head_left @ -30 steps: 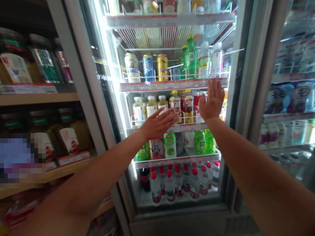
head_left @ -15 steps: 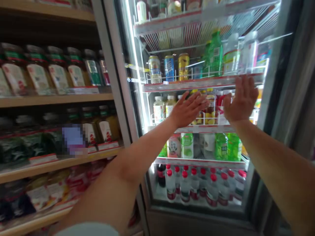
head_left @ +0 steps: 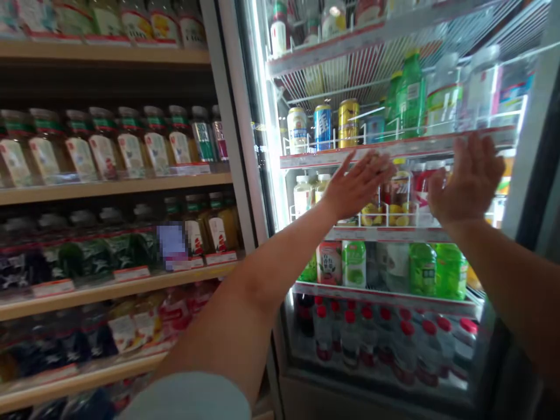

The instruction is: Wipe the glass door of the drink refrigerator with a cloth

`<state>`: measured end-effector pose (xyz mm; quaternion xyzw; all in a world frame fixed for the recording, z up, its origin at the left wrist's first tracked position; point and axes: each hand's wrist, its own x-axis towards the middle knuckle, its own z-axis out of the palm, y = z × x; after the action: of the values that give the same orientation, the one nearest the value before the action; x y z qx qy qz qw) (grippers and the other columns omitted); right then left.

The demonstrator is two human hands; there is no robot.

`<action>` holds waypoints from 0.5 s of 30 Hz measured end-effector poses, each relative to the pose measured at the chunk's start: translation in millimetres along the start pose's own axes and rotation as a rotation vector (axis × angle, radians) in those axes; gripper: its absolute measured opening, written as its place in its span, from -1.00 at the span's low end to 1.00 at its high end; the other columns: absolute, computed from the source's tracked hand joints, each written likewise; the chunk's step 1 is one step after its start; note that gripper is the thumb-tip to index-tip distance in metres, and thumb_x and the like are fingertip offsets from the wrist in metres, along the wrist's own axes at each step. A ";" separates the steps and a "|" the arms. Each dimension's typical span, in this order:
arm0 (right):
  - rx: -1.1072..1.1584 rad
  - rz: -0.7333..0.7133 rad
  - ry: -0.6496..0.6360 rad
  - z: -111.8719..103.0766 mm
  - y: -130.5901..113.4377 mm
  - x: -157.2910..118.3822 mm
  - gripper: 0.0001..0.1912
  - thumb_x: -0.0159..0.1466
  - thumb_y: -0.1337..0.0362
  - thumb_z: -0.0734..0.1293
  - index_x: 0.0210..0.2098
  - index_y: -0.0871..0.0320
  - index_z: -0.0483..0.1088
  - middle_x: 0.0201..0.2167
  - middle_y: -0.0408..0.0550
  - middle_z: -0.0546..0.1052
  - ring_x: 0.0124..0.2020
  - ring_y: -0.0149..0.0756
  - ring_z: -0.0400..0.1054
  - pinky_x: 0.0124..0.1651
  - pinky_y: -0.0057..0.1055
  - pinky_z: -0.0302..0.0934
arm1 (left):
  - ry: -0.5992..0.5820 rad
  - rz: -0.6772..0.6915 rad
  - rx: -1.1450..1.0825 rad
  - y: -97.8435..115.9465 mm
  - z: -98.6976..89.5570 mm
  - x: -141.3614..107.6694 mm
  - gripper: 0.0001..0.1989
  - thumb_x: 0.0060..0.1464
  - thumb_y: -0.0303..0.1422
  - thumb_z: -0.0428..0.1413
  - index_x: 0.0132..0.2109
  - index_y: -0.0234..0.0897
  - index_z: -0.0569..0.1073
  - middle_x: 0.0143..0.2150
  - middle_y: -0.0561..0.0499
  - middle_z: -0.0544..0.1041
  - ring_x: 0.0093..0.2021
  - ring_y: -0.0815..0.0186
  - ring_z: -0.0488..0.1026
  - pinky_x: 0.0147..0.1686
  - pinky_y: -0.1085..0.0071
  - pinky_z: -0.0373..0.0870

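Both arms stretch forward in front of a lit glass-fronted drinks fridge. My left hand (head_left: 359,182) is raised with its fingers spread and nothing in it, in front of the shelf that holds yellow-bottomed bottles (head_left: 399,201). To its right, my right hand (head_left: 468,178) is held up, fingers apart and bearing nothing, over part of the same shelf and the shelf edge above. Cans, among them a blue can (head_left: 322,127) and a gold can (head_left: 349,122), stand above my left hand. Whether either palm touches glass cannot be made out.
Wooden shelves (head_left: 114,188) with rows of juice bottles (head_left: 131,149) stand at the left. Lower in the fridge are green bottles (head_left: 422,268) and red-capped water bottles (head_left: 350,338). A grey fridge frame (head_left: 236,116) divides the two units.
The view has swung left, so the shelves and fridge appear further right, and more of the wooden shelving shows. Both hands remain raised and spread, also further right in the picture.
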<state>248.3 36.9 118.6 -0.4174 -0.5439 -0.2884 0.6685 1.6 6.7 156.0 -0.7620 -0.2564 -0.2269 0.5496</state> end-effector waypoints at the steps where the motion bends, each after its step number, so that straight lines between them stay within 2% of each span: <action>1: -0.019 -0.006 0.012 0.4 -0.3 -0.1 -0.20 0.22 0.09 0.16 0.46 -0.18 0.05 0.49 -0.32 0.04 0.52 0.00 -0.13 0.51 0.06 -0.30 | 0.052 -0.108 -0.020 -4.2 1.0 1.5 -0.44 0.41 -0.42 -0.21 0.49 -0.23 0.07 0.54 -0.07 0.03 0.55 0.08 -0.25 0.47 -0.14 -0.38; 3: -0.049 -0.020 0.016 0.7 -1.1 -0.2 -0.20 0.23 0.10 0.16 0.47 -0.10 0.06 0.49 -0.22 0.06 0.51 -0.02 -0.12 0.51 0.06 -0.27 | 0.109 -0.241 -0.050 -3.9 4.4 -0.2 -0.44 0.41 -0.39 -0.18 0.49 -0.28 0.10 0.53 -0.13 0.02 0.55 0.03 -0.28 0.47 -0.17 -0.41; 4: -0.056 -0.025 0.007 0.4 -1.5 -0.1 -0.21 0.24 0.11 0.16 0.47 -0.07 0.06 0.49 -0.18 0.07 0.52 -0.03 -0.12 0.51 0.06 -0.26 | 0.098 -0.238 -0.050 0.0 6.1 -3.5 -0.44 0.41 -0.38 -0.17 0.49 -0.28 0.09 0.54 -0.14 0.01 0.55 0.02 -0.29 0.47 -0.17 -0.41; 5: -0.061 -0.030 -0.002 0.0 -1.9 -0.1 -0.22 0.25 0.12 0.16 0.47 -0.02 0.07 0.49 -0.13 0.08 0.52 -0.03 -0.12 0.51 0.07 -0.26 | 0.063 -0.184 -0.040 5.2 7.3 -7.8 -0.43 0.41 -0.38 -0.17 0.49 -0.27 0.08 0.54 -0.12 0.00 0.55 0.02 -0.29 0.48 -0.15 -0.39; 7: -0.068 -0.028 -0.004 -1.1 -2.7 -0.1 -0.22 0.25 0.13 0.16 0.46 0.06 0.10 0.48 -0.06 0.09 0.52 -0.01 -0.12 0.51 0.08 -0.25 | -0.032 0.020 -0.009 13.7 7.2 -15.7 -0.43 0.41 -0.40 -0.18 0.50 -0.23 0.04 0.55 -0.05 0.00 0.55 0.08 -0.26 0.49 -0.07 -0.35; 9: -0.065 -0.018 -0.013 -2.3 -3.6 -0.3 -0.23 0.25 0.13 0.16 0.46 0.01 0.10 0.48 -0.12 0.09 0.52 0.00 -0.12 0.52 0.07 -0.25 | -0.085 0.196 0.012 13.4 4.3 -18.4 -0.43 0.42 -0.42 -0.21 0.51 -0.19 0.02 0.54 0.03 0.02 0.54 0.15 -0.21 0.50 0.00 -0.32; 10: -0.063 -0.015 -0.019 -2.7 -4.0 -0.5 -0.24 0.26 0.12 0.16 0.46 -0.04 0.08 0.49 -0.17 0.07 0.52 -0.02 -0.13 0.52 0.05 -0.26 | -0.087 0.221 0.016 9.5 2.6 -17.3 -0.44 0.43 -0.42 -0.22 0.50 -0.17 0.03 0.54 0.05 0.03 0.54 0.16 -0.20 0.50 0.01 -0.32; 12: -0.067 -0.022 -0.017 -2.7 -4.3 -1.0 -0.28 0.31 0.09 0.12 0.47 -0.10 0.04 0.49 -0.21 0.05 0.52 -0.06 -0.14 0.52 0.04 -0.26 | -0.037 0.108 0.019 -1.8 0.7 -12.2 -0.46 0.43 -0.39 -0.20 0.49 -0.15 0.07 0.53 0.02 0.05 0.54 0.13 -0.18 0.49 -0.03 -0.34; 15: -0.124 -0.068 0.015 0.4 -1.6 -0.9 -0.27 0.32 0.09 0.13 0.44 0.16 0.10 0.48 0.06 0.11 0.51 0.00 -0.10 0.49 0.15 -0.19 | 0.077 -0.171 0.019 -10.6 4.2 -8.7 -0.47 0.43 -0.35 -0.15 0.48 -0.17 0.13 0.53 -0.06 0.07 0.54 0.07 -0.19 0.49 -0.07 -0.36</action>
<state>246.6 36.4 118.2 -0.4373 -0.5339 -0.3471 0.6350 -11.6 12.3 157.0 -0.7228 -0.3015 -0.2997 0.5449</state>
